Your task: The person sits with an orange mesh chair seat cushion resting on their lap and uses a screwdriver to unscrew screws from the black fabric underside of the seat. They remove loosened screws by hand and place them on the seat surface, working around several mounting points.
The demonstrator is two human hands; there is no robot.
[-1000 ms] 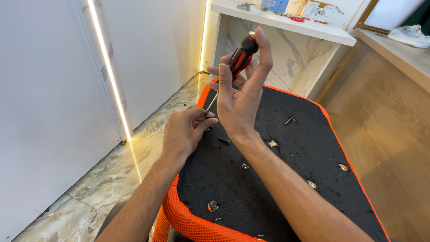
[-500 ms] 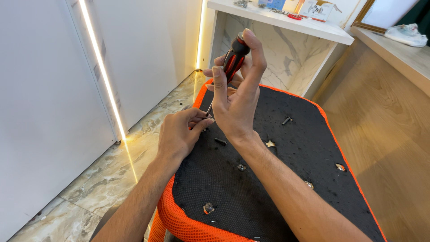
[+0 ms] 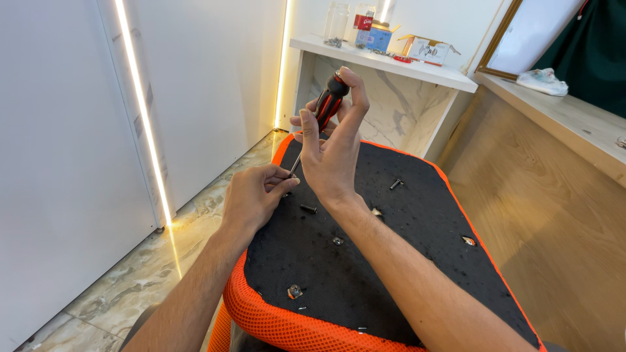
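Note:
My right hand (image 3: 331, 146) grips the red and black handle of a screwdriver (image 3: 328, 104), held tilted with its shaft running down to the left. My left hand (image 3: 254, 195) pinches the shaft tip against the left edge of a black panel (image 3: 365, 261) with an orange mesh rim (image 3: 274, 319). What lies under the tip is hidden by my fingers. Loose screws lie on the panel: one dark screw (image 3: 308, 208) near my left hand, another (image 3: 395, 184) farther back.
Several bolts and washers (image 3: 295, 291) sit on the panel. A white marble shelf (image 3: 385, 62) with boxes and jars stands behind. A white wall with a light strip (image 3: 140, 111) is on the left, a wooden counter (image 3: 561, 117) on the right, marble floor below.
The view has shifted slightly. My right hand has turned a little on the screwdriver handle, while my left hand stays pinched at the tip.

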